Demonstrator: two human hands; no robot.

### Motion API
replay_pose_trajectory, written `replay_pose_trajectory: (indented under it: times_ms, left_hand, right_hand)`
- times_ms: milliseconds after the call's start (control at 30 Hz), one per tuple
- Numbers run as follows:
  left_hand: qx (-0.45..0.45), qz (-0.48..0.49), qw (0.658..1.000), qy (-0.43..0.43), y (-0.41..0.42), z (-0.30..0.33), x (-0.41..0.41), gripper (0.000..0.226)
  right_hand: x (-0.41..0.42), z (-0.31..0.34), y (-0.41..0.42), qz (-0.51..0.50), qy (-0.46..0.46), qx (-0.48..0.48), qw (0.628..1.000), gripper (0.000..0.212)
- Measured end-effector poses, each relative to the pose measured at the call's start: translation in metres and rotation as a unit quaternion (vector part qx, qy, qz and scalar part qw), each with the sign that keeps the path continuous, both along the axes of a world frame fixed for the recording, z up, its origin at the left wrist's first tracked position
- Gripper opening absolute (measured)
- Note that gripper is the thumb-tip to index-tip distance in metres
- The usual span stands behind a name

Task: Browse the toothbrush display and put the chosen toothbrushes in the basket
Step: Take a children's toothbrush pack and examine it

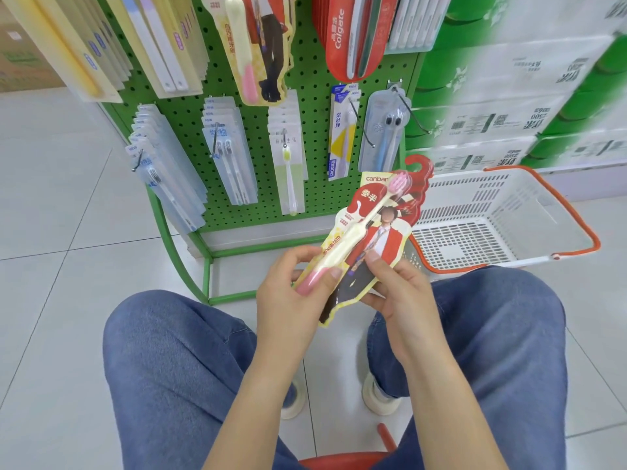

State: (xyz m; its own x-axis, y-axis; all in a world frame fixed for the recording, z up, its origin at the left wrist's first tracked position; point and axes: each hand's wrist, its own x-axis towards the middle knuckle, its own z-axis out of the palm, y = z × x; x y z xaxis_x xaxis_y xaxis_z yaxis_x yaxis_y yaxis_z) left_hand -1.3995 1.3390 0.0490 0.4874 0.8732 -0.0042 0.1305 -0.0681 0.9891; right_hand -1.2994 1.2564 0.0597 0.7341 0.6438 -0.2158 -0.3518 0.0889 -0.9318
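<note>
I hold one packaged toothbrush, a cream and pink brush on a red and yellow card, tilted up to the right in front of my knees. My left hand grips the card's lower left end, thumb on the pink handle. My right hand pinches the card's right edge with its thumb on the front. The white basket with orange handles stands on the floor to the right, with nothing visible inside. The green pegboard display hangs full of toothbrush packs straight ahead.
Stacked white and green boxes fill the shelf behind the basket. A red Colgate pack and more card packs hang on the upper pegs. My knees in jeans frame the tiled floor; a red stool edge shows below.
</note>
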Motion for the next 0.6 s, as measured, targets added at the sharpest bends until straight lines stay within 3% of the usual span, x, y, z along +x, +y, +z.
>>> replay_pose_trajectory:
  times_ms: [500,600]
  left_hand:
    - [0.028,0.012,0.999,-0.009,0.0010,-0.0028,0.0011,0.025]
    - [0.027,-0.008,0.999,0.022,0.0041,-0.0086,-0.0006,0.011]
  right_hand:
    - [0.0002,0.0024,-0.0016,-0.004,-0.007,0.006,1.000,0.017]
    - [0.0015,0.0007,-0.0011,-0.012,0.007,-0.005,1.000,0.019]
